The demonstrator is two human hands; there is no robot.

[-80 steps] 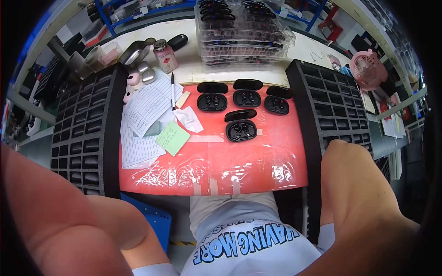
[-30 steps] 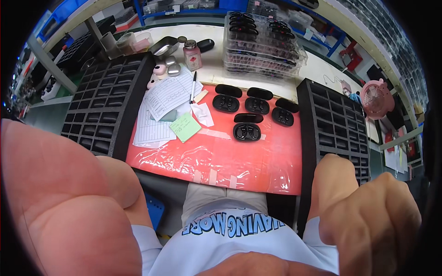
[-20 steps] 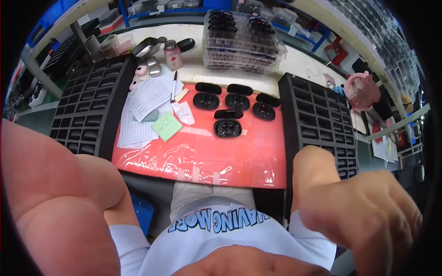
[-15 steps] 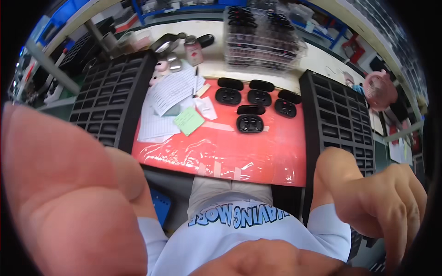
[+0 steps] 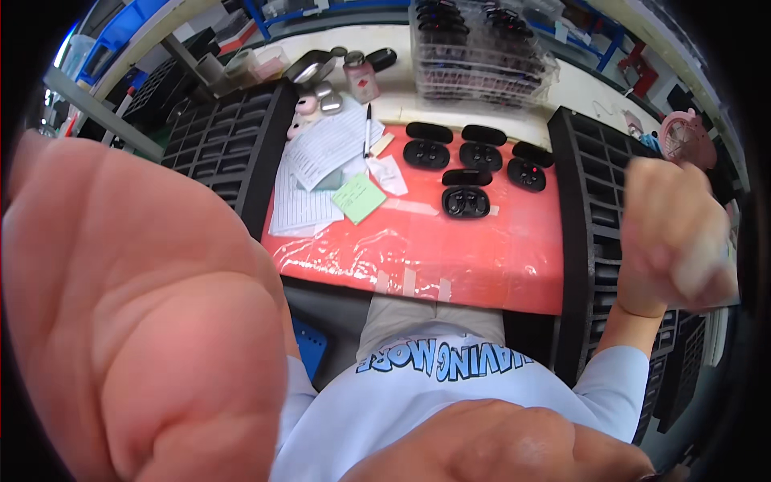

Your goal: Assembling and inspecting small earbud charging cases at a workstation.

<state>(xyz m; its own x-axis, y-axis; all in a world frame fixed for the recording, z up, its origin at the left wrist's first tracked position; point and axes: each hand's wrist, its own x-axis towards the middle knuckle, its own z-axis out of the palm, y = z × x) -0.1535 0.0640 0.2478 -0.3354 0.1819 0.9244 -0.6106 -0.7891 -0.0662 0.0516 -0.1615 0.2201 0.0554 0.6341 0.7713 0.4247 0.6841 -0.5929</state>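
Note:
My left hand is raised very near the camera and fills the left side; its palm shows, but its fingers run out of view. My right hand is up at the right, over the edge of a black slotted tray. It looks curled, though motion smears the fingers. Several black earbud charging cases stand with lids up on the red mat, apart from both hands. A small red light glows in the rightmost case.
Papers, a green sticky note and a pen lie at the mat's left. Another black slotted tray flanks it. Behind stand a pink-labelled bottle and stacked clear trays. A pink fan is far right.
My right hand has risen from the lower right to beside the right tray. My left palm remains close to the camera and looks larger. The whole view has shifted slightly.

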